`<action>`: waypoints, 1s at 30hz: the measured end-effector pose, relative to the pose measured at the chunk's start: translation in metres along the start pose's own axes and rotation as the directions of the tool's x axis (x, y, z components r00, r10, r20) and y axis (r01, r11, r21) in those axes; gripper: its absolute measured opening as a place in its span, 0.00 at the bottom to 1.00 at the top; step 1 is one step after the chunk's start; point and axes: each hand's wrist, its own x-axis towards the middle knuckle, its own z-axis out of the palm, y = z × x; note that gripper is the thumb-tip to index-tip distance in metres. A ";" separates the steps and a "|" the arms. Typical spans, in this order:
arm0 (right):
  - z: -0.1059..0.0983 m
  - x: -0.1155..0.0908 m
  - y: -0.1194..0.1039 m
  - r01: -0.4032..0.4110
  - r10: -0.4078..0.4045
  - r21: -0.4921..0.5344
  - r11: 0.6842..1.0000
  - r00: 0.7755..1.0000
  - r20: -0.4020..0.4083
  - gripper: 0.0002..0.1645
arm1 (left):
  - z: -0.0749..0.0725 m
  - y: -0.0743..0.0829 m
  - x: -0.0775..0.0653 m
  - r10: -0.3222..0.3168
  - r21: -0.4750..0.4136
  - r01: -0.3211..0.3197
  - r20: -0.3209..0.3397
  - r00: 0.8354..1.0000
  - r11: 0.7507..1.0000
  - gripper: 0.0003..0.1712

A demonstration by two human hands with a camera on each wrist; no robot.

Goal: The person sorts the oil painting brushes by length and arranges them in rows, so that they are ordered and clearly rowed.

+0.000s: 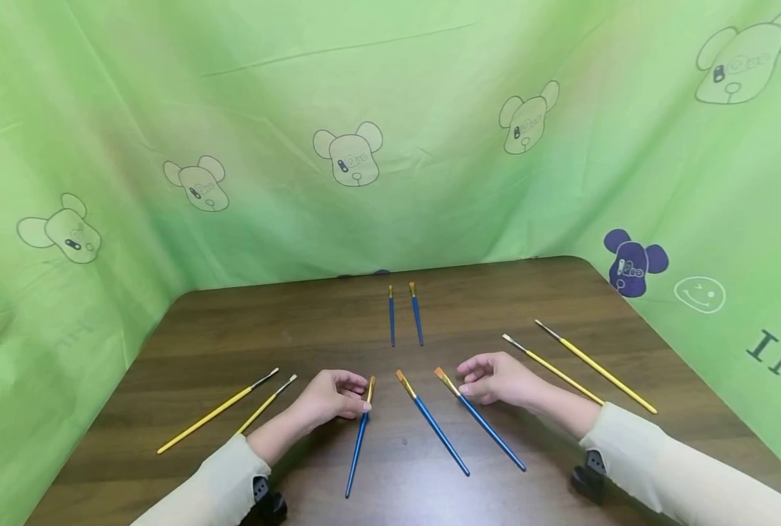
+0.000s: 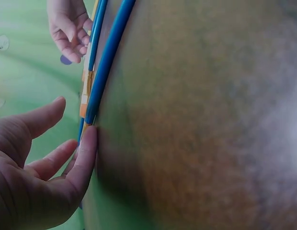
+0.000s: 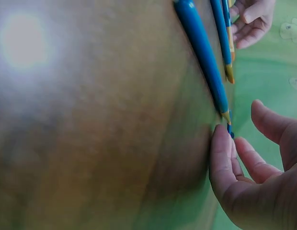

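Three blue-handled paintbrushes with orange-tan bristles lie on the table near the hands. My left hand (image 1: 331, 398) is at the left blue paintbrush (image 1: 357, 454), its thumb touching the brush near the metal collar. In the left wrist view, the left-hand fingers (image 2: 86, 153) are spread apart rather than closed round the handle. The middle blue paintbrush (image 1: 437, 431) lies between the hands. My right hand (image 1: 503, 381) is beside the collar of the right blue paintbrush (image 1: 495, 434). Its fingers (image 3: 221, 153) look loose and parted in the right wrist view; contact is hard to tell.
Two smaller-looking blue paintbrushes, one left (image 1: 391, 321) and one right (image 1: 417, 319), lie farther back. Yellow-handled paintbrushes lie in pairs at the left (image 1: 215, 413) and right (image 1: 603, 372). Patterned green cloth (image 1: 429, 212) surrounds the far sides of the wooden table (image 1: 285, 314).
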 end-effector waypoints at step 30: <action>0.009 -0.008 0.003 0.054 -0.060 -0.191 0.980 0.998 -0.028 0.28 | 0.009 -0.005 0.002 0.158 0.387 -0.115 -0.083 0.984 0.915 0.25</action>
